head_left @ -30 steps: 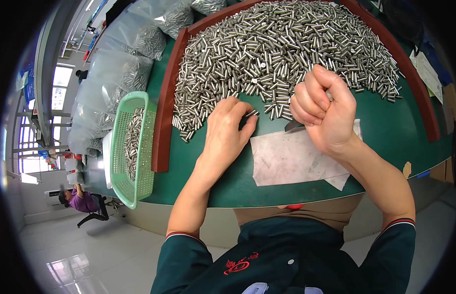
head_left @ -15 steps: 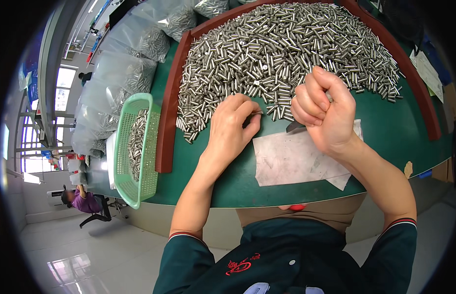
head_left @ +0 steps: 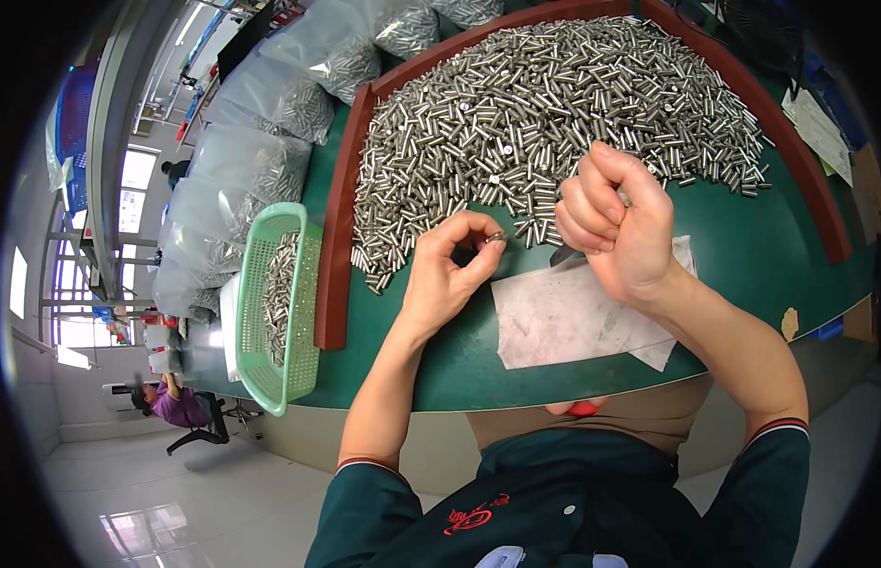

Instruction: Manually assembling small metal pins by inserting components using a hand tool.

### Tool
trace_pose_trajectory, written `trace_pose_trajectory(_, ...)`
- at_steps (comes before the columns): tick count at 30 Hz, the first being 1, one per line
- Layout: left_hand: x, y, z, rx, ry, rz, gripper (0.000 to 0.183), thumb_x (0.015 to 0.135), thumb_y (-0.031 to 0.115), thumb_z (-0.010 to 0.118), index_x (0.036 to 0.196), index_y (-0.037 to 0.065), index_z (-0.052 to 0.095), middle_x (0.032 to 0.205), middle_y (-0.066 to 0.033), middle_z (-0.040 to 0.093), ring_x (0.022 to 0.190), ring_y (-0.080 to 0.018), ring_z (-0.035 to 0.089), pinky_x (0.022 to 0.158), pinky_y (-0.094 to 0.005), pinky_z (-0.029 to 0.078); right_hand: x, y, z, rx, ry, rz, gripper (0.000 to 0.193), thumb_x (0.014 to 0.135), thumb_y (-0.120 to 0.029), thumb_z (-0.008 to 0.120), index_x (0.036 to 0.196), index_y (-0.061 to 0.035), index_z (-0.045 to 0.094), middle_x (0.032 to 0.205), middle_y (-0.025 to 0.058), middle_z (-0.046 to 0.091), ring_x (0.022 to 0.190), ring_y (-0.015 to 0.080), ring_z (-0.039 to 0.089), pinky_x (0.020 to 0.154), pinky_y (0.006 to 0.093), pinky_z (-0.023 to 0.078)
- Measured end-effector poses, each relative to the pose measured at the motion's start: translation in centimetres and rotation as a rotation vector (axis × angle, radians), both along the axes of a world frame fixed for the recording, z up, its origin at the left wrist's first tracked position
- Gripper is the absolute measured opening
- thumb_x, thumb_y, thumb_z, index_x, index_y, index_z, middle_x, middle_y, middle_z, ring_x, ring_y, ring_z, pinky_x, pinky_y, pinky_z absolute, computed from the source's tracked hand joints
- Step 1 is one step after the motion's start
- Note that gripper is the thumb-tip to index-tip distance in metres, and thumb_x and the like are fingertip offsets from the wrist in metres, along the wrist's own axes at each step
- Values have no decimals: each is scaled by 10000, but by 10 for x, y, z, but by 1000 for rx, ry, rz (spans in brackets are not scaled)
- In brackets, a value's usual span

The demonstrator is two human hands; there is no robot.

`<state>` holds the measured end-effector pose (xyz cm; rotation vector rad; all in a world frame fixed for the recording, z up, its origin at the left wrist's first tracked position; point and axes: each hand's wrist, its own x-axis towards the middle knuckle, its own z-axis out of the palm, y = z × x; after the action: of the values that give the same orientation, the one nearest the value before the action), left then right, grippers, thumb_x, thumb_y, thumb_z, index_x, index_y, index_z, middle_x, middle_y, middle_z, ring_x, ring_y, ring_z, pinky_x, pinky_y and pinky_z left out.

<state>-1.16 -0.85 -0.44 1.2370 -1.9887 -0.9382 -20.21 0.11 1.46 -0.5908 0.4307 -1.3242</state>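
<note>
A large heap of small shiny metal pins (head_left: 554, 104) spreads over the green table in front of me. At the heap's near edge my left hand (head_left: 447, 273) pinches a small metal pin (head_left: 497, 237) between thumb and forefinger. My right hand (head_left: 618, 222) is curled into a fist to the right. From under it pokes the dark flat tip of a tool (head_left: 563, 254); the rest is hidden in the fist, so its kind cannot be made out. Below that hand lies a smudged whitish cloth or paper sheet (head_left: 554, 327).
Dark red rails (head_left: 340, 218) border the heap. Left of them stands a pale green basket (head_left: 303, 364) with pins in it. Clear plastic bags of pins (head_left: 242, 156) line the table's left side. Papers (head_left: 819, 133) lie at the right. A person (head_left: 180, 405) sits at the far left.
My left hand has turned and drawn slightly toward me from the heap's edge; the pin at its fingertips now shows more plainly. My right fist stays about where it was. The whole view has shifted slightly.
</note>
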Motion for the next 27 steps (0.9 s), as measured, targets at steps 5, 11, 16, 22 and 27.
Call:
trace_pose_trajectory(5, -6, 21, 14, 55, -166, -185, 84, 664, 16, 608, 731, -9, 563, 716, -36, 532, 633, -120, 486, 576, -229, 405, 2, -1, -4, -11, 12, 24, 413, 876, -233, 302, 478, -139, 244, 396, -28, 222, 358, 72, 150, 362, 228, 151)
trace_pose_trajectory(11, -5, 27, 9, 43, -221, -154, 109, 657, 8, 629, 746, -20, 572, 697, -46, 525, 611, -128, 469, 559, -240, 402, 15, 11, -8, -117, 103, 66, 416, 886, -219, 302, 484, -125, 258, 404, -30, 232, 377, 69, 157, 375, 230, 155)
trace_pose_trajectory(16, -7, 28, 9, 76, -206, -126, 98, 663, 20, 631, 730, -11, 566, 676, -82, 532, 617, -202, 527, 557, -290, 431, 19, 14, -16, -124, 103, 97, 416, 891, -204, 299, 486, -117, 258, 411, -28, 242, 385, 70, 170, 380, 231, 160)
trace_pose_trajectory(22, -7, 29, 10, 44, -225, -141, 100, 665, 17, 632, 736, -8, 565, 677, -85, 532, 621, -207, 528, 557, -294, 431, 23, 16, -18, -131, 116, 102, 416, 889, -200, 305, 484, -114, 261, 415, -26, 248, 391, 71, 179, 385, 233, 165)
trace_pose_trajectory(27, -7, 28, 9, 47, -226, -149, 105, 667, 17, 633, 743, -9, 565, 687, -87, 533, 631, -211, 532, 558, -296, 432, 24, 15, -20, -133, 111, 106, 415, 886, -197, 311, 482, -112, 266, 414, -24, 252, 393, 73, 183, 387, 235, 169)
